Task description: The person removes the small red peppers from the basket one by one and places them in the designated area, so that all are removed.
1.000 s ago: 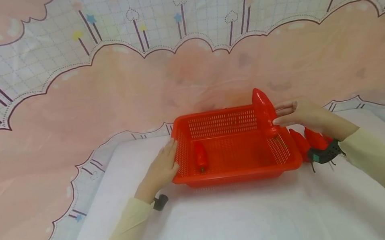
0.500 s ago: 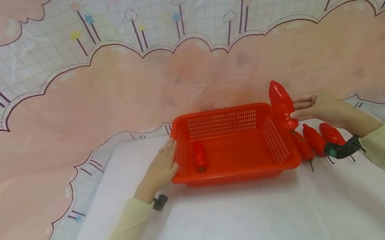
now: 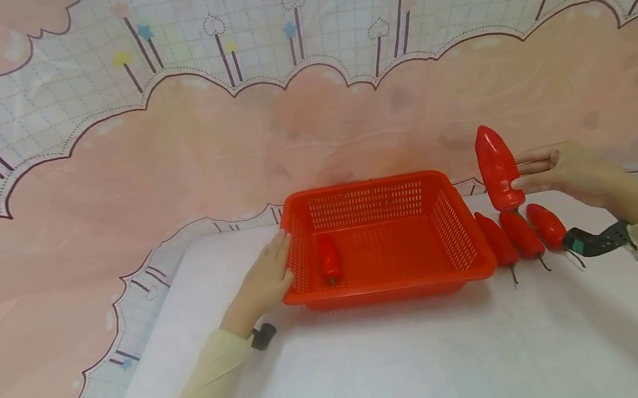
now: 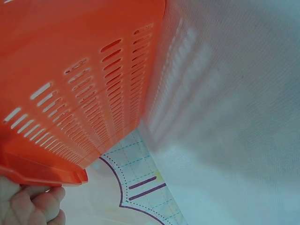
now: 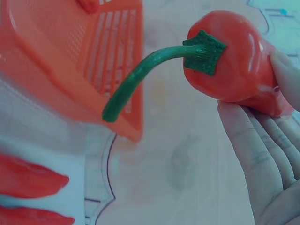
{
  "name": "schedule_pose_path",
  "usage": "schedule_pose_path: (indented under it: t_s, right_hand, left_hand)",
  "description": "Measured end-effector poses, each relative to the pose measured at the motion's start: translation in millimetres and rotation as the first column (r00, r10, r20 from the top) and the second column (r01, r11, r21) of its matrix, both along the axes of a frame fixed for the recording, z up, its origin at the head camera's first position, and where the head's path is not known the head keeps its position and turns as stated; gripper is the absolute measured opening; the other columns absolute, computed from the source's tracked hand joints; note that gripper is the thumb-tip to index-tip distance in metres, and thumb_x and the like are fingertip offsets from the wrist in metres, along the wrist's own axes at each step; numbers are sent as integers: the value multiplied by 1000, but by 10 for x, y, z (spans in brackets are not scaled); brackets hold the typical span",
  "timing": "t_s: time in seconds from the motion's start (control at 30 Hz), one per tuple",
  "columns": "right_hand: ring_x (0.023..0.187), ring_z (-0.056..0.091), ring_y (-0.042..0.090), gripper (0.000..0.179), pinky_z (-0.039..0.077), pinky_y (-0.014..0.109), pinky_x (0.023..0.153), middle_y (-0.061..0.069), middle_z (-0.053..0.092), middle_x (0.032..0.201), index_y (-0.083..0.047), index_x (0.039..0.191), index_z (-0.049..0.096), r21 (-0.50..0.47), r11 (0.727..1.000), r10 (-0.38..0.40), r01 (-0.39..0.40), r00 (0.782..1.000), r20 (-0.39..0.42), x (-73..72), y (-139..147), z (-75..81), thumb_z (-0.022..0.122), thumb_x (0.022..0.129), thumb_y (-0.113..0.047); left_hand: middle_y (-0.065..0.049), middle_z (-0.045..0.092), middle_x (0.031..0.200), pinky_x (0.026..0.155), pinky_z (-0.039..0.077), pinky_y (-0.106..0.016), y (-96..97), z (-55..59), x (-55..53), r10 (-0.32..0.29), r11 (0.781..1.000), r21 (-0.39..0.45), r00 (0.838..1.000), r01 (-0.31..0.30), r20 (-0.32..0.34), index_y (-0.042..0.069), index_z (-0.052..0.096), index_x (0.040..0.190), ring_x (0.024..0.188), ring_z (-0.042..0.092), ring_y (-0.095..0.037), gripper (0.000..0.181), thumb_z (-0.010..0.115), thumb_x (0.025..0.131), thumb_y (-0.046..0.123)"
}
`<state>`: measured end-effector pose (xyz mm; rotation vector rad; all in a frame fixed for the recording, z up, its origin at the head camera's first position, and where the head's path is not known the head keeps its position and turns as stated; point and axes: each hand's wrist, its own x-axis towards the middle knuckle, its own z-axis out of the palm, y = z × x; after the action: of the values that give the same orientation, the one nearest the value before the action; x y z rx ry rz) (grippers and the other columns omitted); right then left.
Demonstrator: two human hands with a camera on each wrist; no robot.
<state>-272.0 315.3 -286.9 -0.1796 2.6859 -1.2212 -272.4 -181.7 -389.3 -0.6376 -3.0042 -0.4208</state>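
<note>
1 peach-&-white cloud-print backdrop (image 3: 216, 152) at far side, 1 white table (image 3: 389, 364) in front. On it, 1 red basket (image 3: 385, 289), approx ctr. 2 hands: L hand (image 3: 262, 279) has fingers fairly straight, touching basket's left rim; R hand (image 3: 573, 175) pinches a red pepper (image 3: 498, 168) btwn thumb & fingers, parted just pepper-wide. It's left of palm, tip up, above table, right of basket. 4 other peppers (image 3: 521, 234): 1 in basket's left part, 3 on table just right of it.
</note>
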Motion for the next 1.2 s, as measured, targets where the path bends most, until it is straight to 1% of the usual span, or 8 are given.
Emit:
schedule_pose_path:
  t_s: [0.17,0.3,0.5,0.7,0.8,0.93,1.13,1.2]
  right_hand:
    - [91,58,-7,73,39,67,96,-7,70,113,4,144,30,47,999,-16,16,1000,-2,-12,140,-36,61,89,-33]
    - [109,58,27,75,41,67,93,24,54,132,5,145,28,96,995,-27,26,1000,3,-15,242,-72,58,90,-36]
    - [126,36,52,77,38,70,92,30,40,139,5,146,23,98,995,-39,35,998,45,-22,399,-163,55,91,-39]
    - [114,50,38,73,44,64,91,28,49,135,4,145,27,116,993,-37,34,999,22,-17,556,-251,55,91,-37]
    - [99,58,7,69,48,60,88,2,67,117,4,142,31,117,993,-26,25,1000,7,-22,655,-307,57,91,-34]
    - [85,51,-16,68,48,60,89,-34,57,96,7,141,31,82,996,-25,24,1000,11,-43,777,-408,57,91,-31]
    - [87,50,-14,74,37,70,95,-39,52,94,9,143,24,69,997,-48,45,998,45,-52,923,-520,56,92,-34]
    - [98,57,5,77,34,71,97,-18,65,109,9,144,21,90,995,-59,53,997,57,-40,951,-539,55,92,-36]
  left_hand:
    - [-15,11,158,121,15,-43,-12,-8,-6,-3,1000,3,1000,3,-9,-2,17,149,146,16,-31,68,43,90,17]
    - [-16,12,158,121,15,-44,-16,-9,-14,-7,1000,8,1000,7,-14,-2,17,149,146,17,-32,67,43,89,17]
    - [-17,12,158,121,16,-44,-17,-2,-12,-8,1000,10,1000,8,-16,-3,17,148,146,17,-32,68,43,89,17]
    - [-17,13,158,120,18,-45,-10,8,-9,-8,1000,8,1000,8,-19,-3,18,148,146,17,-32,68,42,88,17]
    - [-16,13,158,120,17,-44,-4,18,-5,-5,1000,11,1000,5,-13,-2,18,148,146,18,-31,67,42,89,18]
    - [-17,13,158,120,17,-44,-2,22,-5,-2,1000,6,1000,2,-13,-2,18,148,146,18,-31,67,42,89,17]
    - [-19,14,157,120,18,-46,2,18,-3,-9,1000,13,1000,10,-30,-4,19,148,145,19,-33,67,43,88,17]
    - [-19,14,157,120,18,-46,2,14,-2,-11,1000,15,999,11,-30,-4,19,148,145,18,-33,68,43,88,17]
